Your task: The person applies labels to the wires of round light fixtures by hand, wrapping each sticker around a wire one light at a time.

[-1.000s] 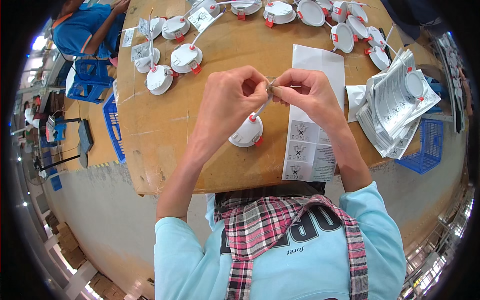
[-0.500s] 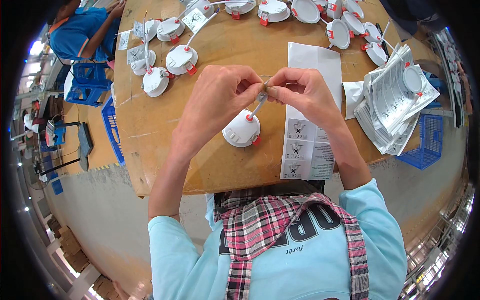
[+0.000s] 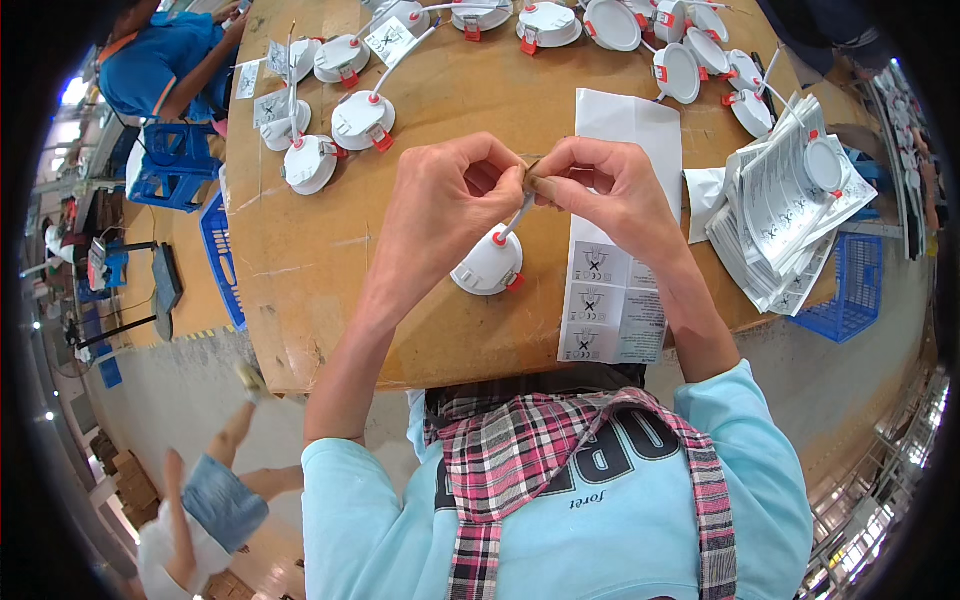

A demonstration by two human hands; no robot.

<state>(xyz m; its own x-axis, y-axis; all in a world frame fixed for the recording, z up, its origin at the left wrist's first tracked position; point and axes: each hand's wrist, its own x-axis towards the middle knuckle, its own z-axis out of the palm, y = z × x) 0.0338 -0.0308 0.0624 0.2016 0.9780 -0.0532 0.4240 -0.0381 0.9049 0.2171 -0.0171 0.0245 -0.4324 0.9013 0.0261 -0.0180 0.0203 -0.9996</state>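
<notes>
A round white downlight [image 3: 487, 266] with a red cable collar and a red-tipped clip rests on the table below my hands. Its short pale cable [image 3: 515, 221] rises to my fingertips. Thumb and forefinger of my left hand [image 3: 450, 195] pinch the upper end of the cable. My right hand [image 3: 608, 195] pinches at the same spot, its fingertips touching those of the left. The very tip of the cable is hidden between the fingers. Beside my right hand lies a long white sheet of printed labels [image 3: 612, 290].
Several more white downlights [image 3: 363, 120] stand at the back left and others [image 3: 677, 72] at the back right of the brown table [image 3: 310, 240]. A thick stack of label sheets [image 3: 775, 215] with a downlight [image 3: 823, 165] on it lies right. Blue crates [image 3: 848, 285] and people [image 3: 165, 65] are around.
A walking person has come into view at the lower left. My hands keep pinching the cable end, with the fingers slightly shifted. The downlight sits a touch farther right.
</notes>
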